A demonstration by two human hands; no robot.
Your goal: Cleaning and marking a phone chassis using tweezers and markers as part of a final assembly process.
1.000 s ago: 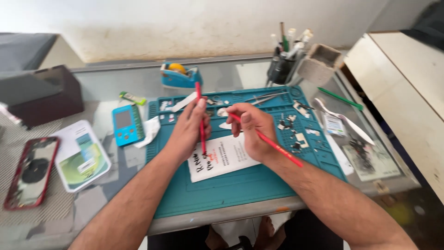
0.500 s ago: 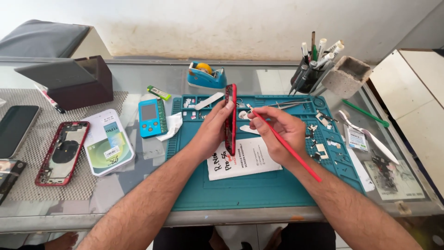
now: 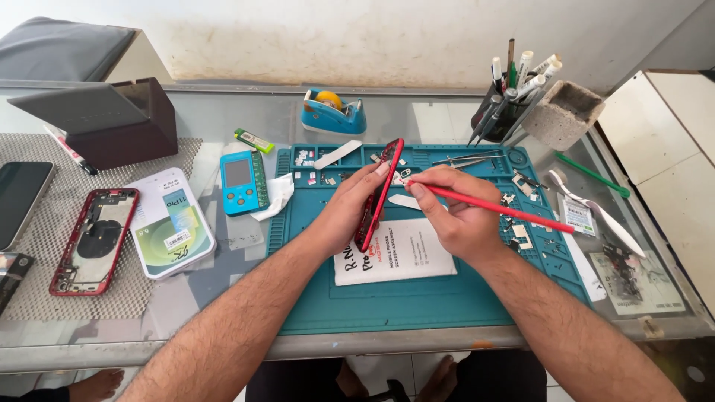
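Over one mat, two hands, one phone.

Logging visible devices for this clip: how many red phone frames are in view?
2. One red frame is held on edge in the left hand over the teal mat; the other lies flat on the mesh pad. Others may be hidden.

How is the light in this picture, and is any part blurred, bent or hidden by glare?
Head view: soft, even daylight, with only faint shadows under the hands; the left hand, the red phone frame and the right hand with its red stick are sharp; the glass table shows pale reflections near the tape dispenser; the wide lens bends the table edges at the corners.
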